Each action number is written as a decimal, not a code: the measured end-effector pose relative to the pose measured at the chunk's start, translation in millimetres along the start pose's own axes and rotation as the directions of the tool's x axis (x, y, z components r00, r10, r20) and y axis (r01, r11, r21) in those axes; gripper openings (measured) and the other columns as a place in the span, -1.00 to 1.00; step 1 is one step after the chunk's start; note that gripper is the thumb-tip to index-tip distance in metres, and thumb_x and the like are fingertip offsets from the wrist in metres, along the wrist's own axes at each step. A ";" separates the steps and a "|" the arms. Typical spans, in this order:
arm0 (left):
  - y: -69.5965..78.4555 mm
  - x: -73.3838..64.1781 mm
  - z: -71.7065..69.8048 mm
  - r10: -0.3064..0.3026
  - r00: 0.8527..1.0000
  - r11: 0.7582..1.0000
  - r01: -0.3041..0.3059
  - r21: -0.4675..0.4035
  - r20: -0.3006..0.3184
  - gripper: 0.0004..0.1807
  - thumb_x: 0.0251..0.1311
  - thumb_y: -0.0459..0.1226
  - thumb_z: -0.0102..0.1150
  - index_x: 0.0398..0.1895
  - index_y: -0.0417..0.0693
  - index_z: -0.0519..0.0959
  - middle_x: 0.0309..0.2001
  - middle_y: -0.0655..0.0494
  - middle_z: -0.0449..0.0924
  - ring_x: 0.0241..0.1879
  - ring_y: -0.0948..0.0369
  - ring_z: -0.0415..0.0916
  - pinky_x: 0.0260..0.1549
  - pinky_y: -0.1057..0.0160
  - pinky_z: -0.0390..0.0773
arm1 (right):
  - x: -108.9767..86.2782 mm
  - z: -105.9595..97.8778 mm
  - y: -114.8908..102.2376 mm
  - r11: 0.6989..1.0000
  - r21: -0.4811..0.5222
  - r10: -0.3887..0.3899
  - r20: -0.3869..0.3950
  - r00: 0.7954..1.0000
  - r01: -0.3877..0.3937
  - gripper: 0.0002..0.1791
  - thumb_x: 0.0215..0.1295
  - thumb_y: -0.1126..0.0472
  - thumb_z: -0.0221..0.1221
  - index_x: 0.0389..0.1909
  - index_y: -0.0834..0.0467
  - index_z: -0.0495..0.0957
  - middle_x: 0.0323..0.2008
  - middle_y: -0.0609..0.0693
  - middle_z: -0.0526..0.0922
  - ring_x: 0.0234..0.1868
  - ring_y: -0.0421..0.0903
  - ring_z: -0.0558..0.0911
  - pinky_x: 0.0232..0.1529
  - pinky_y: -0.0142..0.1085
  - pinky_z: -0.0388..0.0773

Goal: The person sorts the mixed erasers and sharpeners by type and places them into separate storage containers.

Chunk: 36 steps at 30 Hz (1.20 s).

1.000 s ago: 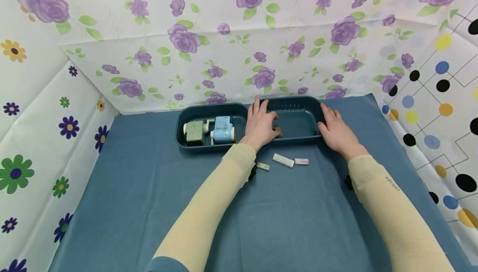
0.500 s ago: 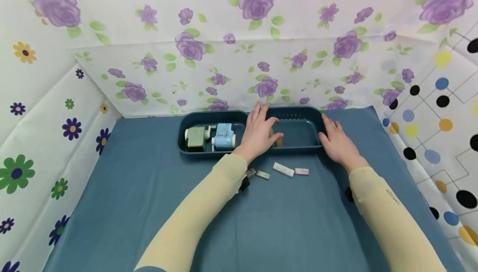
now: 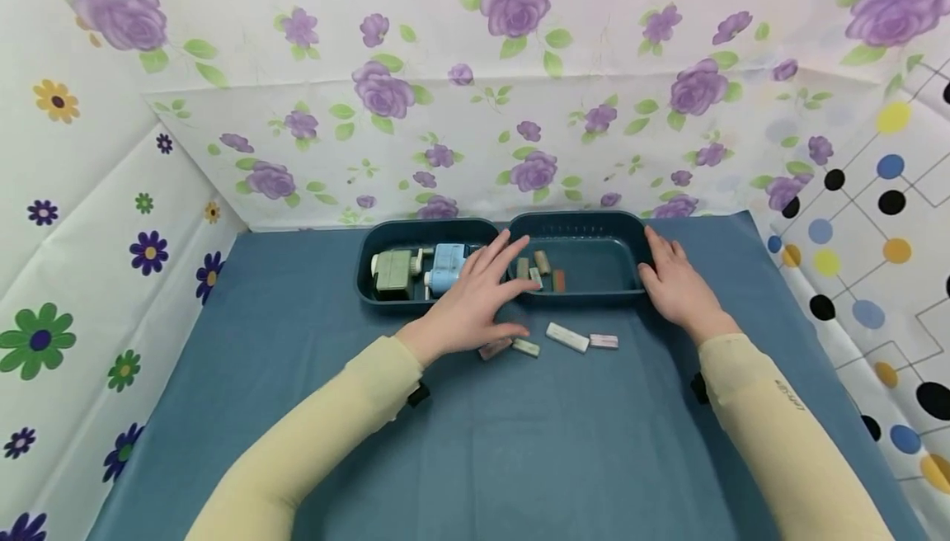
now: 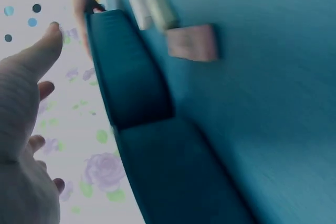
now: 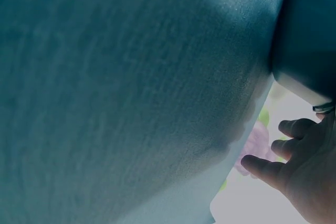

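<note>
My left hand [image 3: 469,308] hovers with spread fingers over the front edge of a dark teal two-compartment tray [image 3: 571,299], holding nothing. Its thumb is near a pinkish eraser [image 3: 495,350] and a green eraser [image 3: 526,347] on the table. Inside the right compartment, several small erasers sit at the left end, among them an orange-and-green eraser [image 3: 559,280]. My right hand [image 3: 683,289] rests against the tray's right end, fingers extended along the rim. In the left wrist view the left hand [image 4: 23,103] has its fingers apart beside the tray.
A green crank pencil sharpener [image 3: 393,271] and a blue one, partly behind the left hand, stand in the left compartment. A white eraser [image 3: 567,337] and a pink-and-white eraser [image 3: 604,341] lie before the tray. A flowered wall covering [image 3: 319,145] rises behind it.
My left hand has come out of the right compartment, moving left and nearer while spreading its fingers. The orange-and-green eraser it covered now lies uncovered there. The right hand stays at the tray's end.
</note>
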<state>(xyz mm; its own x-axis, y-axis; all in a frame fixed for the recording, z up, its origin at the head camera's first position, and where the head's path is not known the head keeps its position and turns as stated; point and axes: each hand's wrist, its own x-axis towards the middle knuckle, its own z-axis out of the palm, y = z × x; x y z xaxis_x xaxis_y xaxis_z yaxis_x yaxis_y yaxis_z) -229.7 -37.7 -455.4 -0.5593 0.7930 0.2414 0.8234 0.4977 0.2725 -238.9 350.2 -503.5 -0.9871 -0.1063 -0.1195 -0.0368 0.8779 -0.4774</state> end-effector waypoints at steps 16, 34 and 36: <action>-10.0 -45.3 9.6 -0.054 0.978 0.996 0.038 0.083 0.201 -0.11 0.04 0.10 0.70 0.47 0.20 0.55 0.75 -0.01 -0.57 0.69 -0.10 -0.69 0.61 -0.23 -0.48 | 1.7 -3.7 -0.1 1.000 0.008 -0.001 -0.004 1.000 0.001 -0.21 0.78 -0.08 -0.26 0.76 -0.01 -0.45 0.70 0.36 -0.19 0.68 0.41 -0.30 0.52 0.48 -0.10; -6.8 -36.3 18.5 -0.037 0.962 0.993 0.006 0.114 0.269 -0.34 0.13 -0.19 0.67 0.33 0.31 0.66 0.75 0.01 -0.58 0.68 -0.04 -0.73 0.60 -0.18 -0.56 | -1.0 -2.4 -0.2 1.000 0.009 0.009 -0.007 1.000 -0.009 -0.21 0.78 -0.09 -0.27 0.76 -0.01 -0.44 0.71 0.33 -0.19 0.68 0.40 -0.27 0.54 0.44 -0.12; -5.6 -35.3 19.2 -0.038 0.960 0.992 0.005 0.122 0.276 -0.35 0.13 -0.20 0.67 0.32 0.31 0.67 0.75 0.01 -0.57 0.68 -0.04 -0.73 0.60 -0.20 -0.54 | -1.8 -2.4 -0.2 1.000 0.011 0.010 -0.006 1.000 -0.010 -0.20 0.78 -0.09 -0.26 0.76 -0.02 -0.44 0.71 0.33 -0.19 0.69 0.40 -0.28 0.54 0.44 -0.12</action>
<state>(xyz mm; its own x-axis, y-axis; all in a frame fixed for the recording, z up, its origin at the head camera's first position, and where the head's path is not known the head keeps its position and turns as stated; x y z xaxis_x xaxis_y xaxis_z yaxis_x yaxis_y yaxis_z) -212.7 -61.8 -483.2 -0.5422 0.8395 -0.0360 0.8264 0.5405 0.1578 -237.5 351.4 -501.1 -0.9884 -0.0948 -0.1185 -0.0255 0.8735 -0.4861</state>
